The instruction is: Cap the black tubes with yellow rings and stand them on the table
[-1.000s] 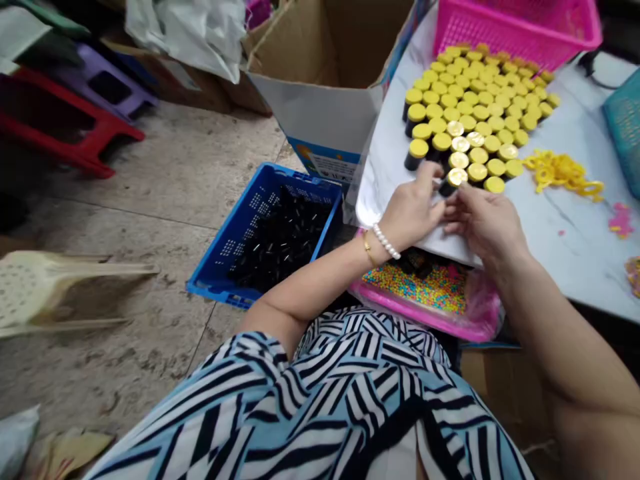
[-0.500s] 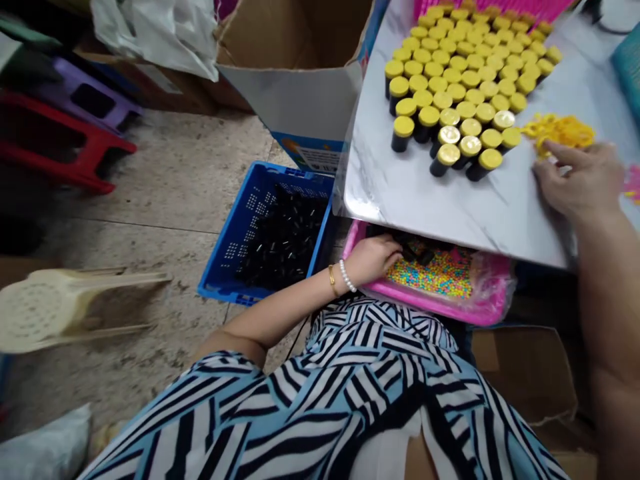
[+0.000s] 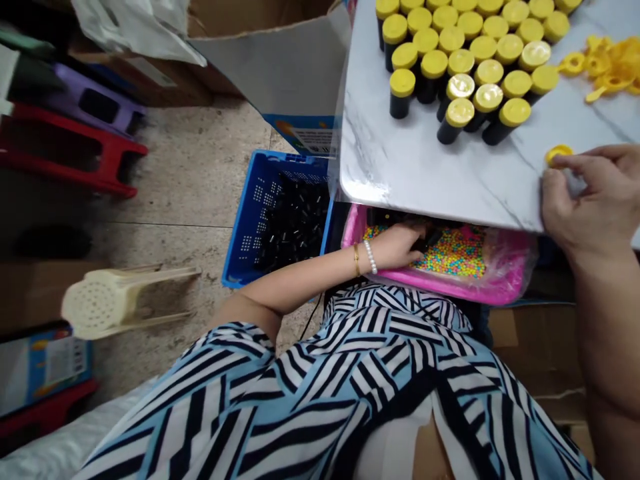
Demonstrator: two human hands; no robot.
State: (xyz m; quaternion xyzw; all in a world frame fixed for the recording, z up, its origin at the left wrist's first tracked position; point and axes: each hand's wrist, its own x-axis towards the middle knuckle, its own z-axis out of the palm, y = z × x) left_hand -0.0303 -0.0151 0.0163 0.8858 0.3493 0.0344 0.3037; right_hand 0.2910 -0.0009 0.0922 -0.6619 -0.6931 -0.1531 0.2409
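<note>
- While the floor on the left is pretty cluttered, you can pick out a cream stool (image 3: 97, 303), a red stool (image 3: 70, 150) and a purple stool (image 3: 97, 100), all well apart from the hands.
- Big open cardboard box (image 3: 280, 80) sits just beside the table (image 3: 450, 180), off its left side.
- Table's front edge hangs over the back of the pink tray (image 3: 450, 290), so part of what's in there is hidden.
- Black tubes with yellow caps (image 3: 460, 63) are bunched on the table, mostly upright, a few front ones leaning a bit.
- Loose yellow pieces (image 3: 615, 63) are heaped right of the tubes.
- Left hand (image 3: 400, 247) reaches into the tray, wrist with a pearl bracelet (image 3: 370, 257) and a gold bracelet (image 3: 357, 260), fingers curled down; a dark piece is right by the fingertips, can't tell if it's gripped.
- Right hand (image 3: 590, 200) is low at the table's front, fingers bent, a fingertip touching one yellow ring (image 3: 559, 154) near the front tubes. Can't tell if it's pinched.
- Tray holds multicolored beads (image 3: 457, 257) plus some dark pieces, with clear plastic bunched at its right end.
- Blue crate (image 3: 235, 227) on the floor has a load of shiny black pieces (image 3: 295, 220) in it.
</note>
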